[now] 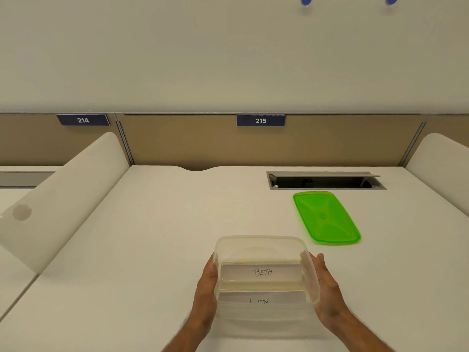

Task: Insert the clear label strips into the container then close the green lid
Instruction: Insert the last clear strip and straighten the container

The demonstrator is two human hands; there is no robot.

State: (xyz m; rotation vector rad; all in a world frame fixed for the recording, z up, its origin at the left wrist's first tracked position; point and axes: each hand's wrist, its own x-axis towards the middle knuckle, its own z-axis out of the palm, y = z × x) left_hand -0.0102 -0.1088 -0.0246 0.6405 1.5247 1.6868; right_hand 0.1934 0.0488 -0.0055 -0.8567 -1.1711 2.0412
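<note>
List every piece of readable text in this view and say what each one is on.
"214" on the left blue sign on the tan partition.
"215" on the middle blue sign on the same partition.
"BETA", handwritten, on a label strip inside the clear container.
A second strip below it carries handwriting cut off by the container wall; it cannot be read with certainty.
The green lid shows no text.

I note two forearms entering from the bottom edge, both bare: no sleeve, cuff or glove on either. The left hand (206, 288) and the right hand (327, 290) carry no ring, watch, strap or bracelet that I can make out (the wrists are fully exposed). Fine hair shows along both forearms. One fingernail on the left hand looks short and unpainted. Upper arms lie outside the frame.
</note>
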